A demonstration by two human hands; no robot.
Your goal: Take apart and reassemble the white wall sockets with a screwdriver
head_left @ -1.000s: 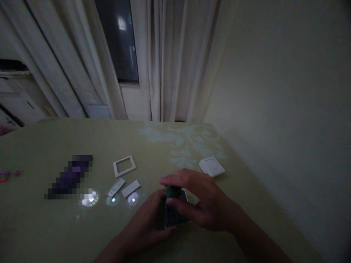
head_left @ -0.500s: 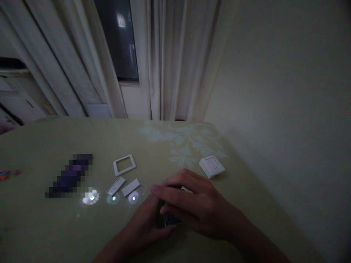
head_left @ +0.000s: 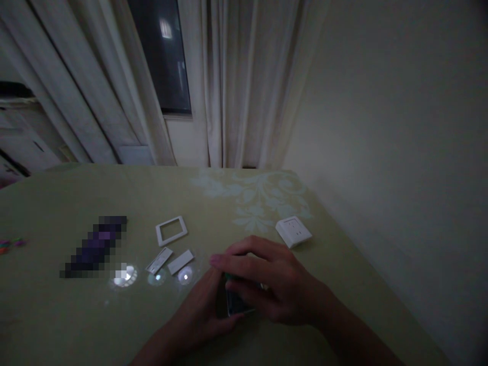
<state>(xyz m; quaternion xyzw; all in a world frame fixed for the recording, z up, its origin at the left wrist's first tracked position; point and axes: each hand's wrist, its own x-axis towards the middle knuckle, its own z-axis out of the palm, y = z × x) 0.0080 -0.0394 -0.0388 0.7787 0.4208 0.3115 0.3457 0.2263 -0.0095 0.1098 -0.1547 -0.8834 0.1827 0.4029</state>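
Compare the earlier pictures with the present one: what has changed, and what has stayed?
The right hand has swung its fingers left, now covering most of the green piece, which showed plainly a second ago. Nothing was visibly let go. The left hand stays on the dark-faced box; the white frame, two strips and white socket lie as before.

At bottom centre, the left hand (head_left: 208,307) curves, thumb spread from its fingers, its forearm (head_left: 165,340) slanting in from the lower edge. The right hand (head_left: 272,282) arches above it, fingers bent leftward, its wrist toward lower right.
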